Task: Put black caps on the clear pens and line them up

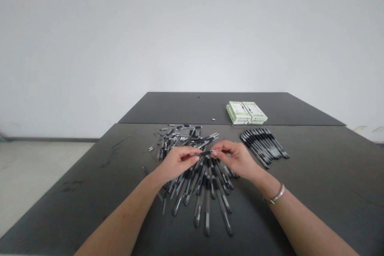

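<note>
Between my two hands is a pen with a black grip, held nearly level above a heap of pens. My left hand pinches its left end between thumb and fingers. At the other end, thumb and fingers of my right hand close round the tip part, where a thin pale piece shows. Right below lies the spread heap of clear pens with black grips, fanned toward me. Behind my left hand lie loose pen parts, such as clear barrels and small caps, in a jumbled pile.
A neat row of capped pens lies to the right of my right hand. Green and white boxes are stacked on the far table. A small pale piece rests near the seam between the tables.
</note>
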Demonstrator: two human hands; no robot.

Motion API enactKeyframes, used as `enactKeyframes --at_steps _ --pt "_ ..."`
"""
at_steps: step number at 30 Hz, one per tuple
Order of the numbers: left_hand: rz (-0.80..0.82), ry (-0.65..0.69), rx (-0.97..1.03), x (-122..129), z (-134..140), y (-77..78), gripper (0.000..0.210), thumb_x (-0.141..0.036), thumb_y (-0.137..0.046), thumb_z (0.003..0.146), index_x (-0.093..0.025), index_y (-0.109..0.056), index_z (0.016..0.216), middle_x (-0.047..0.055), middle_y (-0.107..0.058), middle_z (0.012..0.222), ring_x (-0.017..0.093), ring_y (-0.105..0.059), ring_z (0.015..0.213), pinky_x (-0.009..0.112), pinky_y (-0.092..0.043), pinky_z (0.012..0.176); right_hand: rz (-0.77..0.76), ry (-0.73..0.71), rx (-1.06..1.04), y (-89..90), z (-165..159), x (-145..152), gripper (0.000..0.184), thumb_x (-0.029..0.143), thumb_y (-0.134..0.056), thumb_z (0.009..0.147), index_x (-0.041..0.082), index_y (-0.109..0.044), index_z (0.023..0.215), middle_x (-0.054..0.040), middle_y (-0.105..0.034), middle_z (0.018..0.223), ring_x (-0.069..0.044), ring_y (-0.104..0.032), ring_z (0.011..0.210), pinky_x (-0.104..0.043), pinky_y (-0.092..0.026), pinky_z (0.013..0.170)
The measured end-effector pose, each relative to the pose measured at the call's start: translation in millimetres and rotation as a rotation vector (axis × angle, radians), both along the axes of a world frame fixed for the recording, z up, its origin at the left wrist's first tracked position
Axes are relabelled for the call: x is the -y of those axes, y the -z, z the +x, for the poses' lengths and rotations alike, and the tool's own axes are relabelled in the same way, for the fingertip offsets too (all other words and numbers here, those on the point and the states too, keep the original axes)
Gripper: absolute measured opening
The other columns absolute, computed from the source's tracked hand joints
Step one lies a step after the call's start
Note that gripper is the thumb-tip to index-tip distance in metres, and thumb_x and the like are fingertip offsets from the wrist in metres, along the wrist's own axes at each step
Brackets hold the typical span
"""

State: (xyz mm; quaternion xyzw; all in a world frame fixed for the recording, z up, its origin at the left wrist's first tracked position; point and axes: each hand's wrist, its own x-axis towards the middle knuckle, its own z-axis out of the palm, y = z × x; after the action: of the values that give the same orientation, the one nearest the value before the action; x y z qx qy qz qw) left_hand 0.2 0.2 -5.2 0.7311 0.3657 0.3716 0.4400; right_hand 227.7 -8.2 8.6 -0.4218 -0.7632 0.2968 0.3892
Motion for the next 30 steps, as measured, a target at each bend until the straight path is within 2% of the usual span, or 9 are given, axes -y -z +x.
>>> enactKeyframes --at_steps 2,7,10,13,15,18,21,25,30 --pt "0.023 -0.001 0.003 0 1 1.5 0.025 -0.025 -0.061 0.081 -0.011 -0.072 0.098 0.008 -0.071 0.082 0.015 -0.063 0.069 0.025 -0.049 0.065 -0.002 -0.003 0.028 -2.9 0 2 0.018 0.030 -0.057 0.087 0.016 -0.067 0.081 -0.0029 -0.067 0.072 -0.014 -0.060 0.066 -0.024 -0.044 0.061" --pt "0.084 0.015 0.003 2 3 0.9 0.025 -0.019 -0.061 0.080 -0.011 -0.071 0.101 0.010 -0.070 0.091 0.017 -0.065 0.081 0.028 -0.051 0.075 -0.023 -0.007 0.083 -6.4 -2 4 0.039 0.037 -0.048 0.092 0.016 -0.059 0.062 -0.0005 -0.058 0.057 -0.011 -0.052 0.054 -0.023 -0.038 0.054" --pt "0.111 0.000 -0.016 2 3 -0.1 0.025 -0.019 -0.063 0.078 -0.013 -0.072 0.101 0.008 -0.066 0.087 0.015 -0.063 0.077 0.026 -0.051 0.070 -0.092 -0.017 0.002 -3.1 -4 2 0.041 0.041 -0.049 0.091 0.016 -0.057 0.060 0.0001 -0.056 0.055 -0.010 -0.050 0.052 -0.022 -0.038 0.052" --pt "0.047 -0.015 0.084 2 2 0.0 0.031 -0.022 -0.071 0.073 -0.014 -0.071 0.103 0.005 -0.062 0.089 0.014 -0.062 0.077 0.025 -0.050 0.069 -0.224 -0.027 -0.149 0.8 -4 -2 0.041 0.047 -0.053 0.088 0.016 -0.057 0.062 -0.0001 -0.057 0.055 -0.010 -0.051 0.050 -0.022 -0.040 0.051" --pt "-0.043 -0.030 0.205 1 1 0.6 0.038 -0.029 -0.074 0.071 -0.015 -0.068 0.106 0.004 -0.061 0.088 0.010 -0.059 0.067 0.021 -0.049 0.060 -0.288 -0.012 -0.246 1.7 -2 -5 0.042 0.051 -0.055 0.085 0.016 -0.057 0.061 -0.0001 -0.057 0.053 -0.010 -0.050 0.048 -0.022 -0.041 0.050" --pt "-0.191 -0.024 0.411 -2 -2 1.9 0.042 -0.048 -0.058 0.084 -0.015 -0.065 0.109 0.002 -0.060 0.076 0.003 -0.041 0.041 0.016 -0.031 0.036 -0.303 0.015 -0.347 1.0 3 -10 0.043 0.052 -0.059 0.083 0.015 -0.058 0.060 -0.0003 -0.057 0.051 -0.010 -0.049 0.046 -0.023 -0.041 0.049" --pt "-0.261 -0.030 0.539 -4 -3 2.5 0.048 -0.053 -0.047 0.088 -0.013 -0.064 0.106 0.001 -0.059 0.067 0.003 -0.036 0.035 0.015 -0.024 0.031 -0.284 0.040 -0.401 0.5 9 -14 0.041 0.050 -0.061 0.082 0.015 -0.060 0.061 -0.0006 -0.058 0.050 -0.010 -0.049 0.046 -0.023 -0.040 0.049" --pt "-0.230 -0.089 0.540 -2 -3 2.2 0.040 -0.047 -0.050 0.090 -0.012 -0.065 0.103 0.002 -0.060 0.066 0.003 -0.040 0.036 0.014 -0.027 0.031 -0.269 0.069 -0.443 0.6 13 -15 0.039 0.049 -0.062 0.082 0.015 -0.061 0.062 -0.0005 -0.058 0.050 -0.010 -0.049 0.046 -0.023 -0.039 0.049" --pt "-0.128 -0.167 0.447 0 -2 0.3 0.029 -0.037 -0.057 0.088 -0.013 -0.068 0.099 0.000 -0.059 0.066 0.001 -0.038 0.035 0.013 -0.028 0.031 -0.262 0.080 -0.455 -0.6 13 -14 0.039 0.048 -0.063 0.081 0.015 -0.061 0.061 -0.0005 -0.058 0.050 -0.010 -0.049 0.046 -0.023 -0.039 0.049"
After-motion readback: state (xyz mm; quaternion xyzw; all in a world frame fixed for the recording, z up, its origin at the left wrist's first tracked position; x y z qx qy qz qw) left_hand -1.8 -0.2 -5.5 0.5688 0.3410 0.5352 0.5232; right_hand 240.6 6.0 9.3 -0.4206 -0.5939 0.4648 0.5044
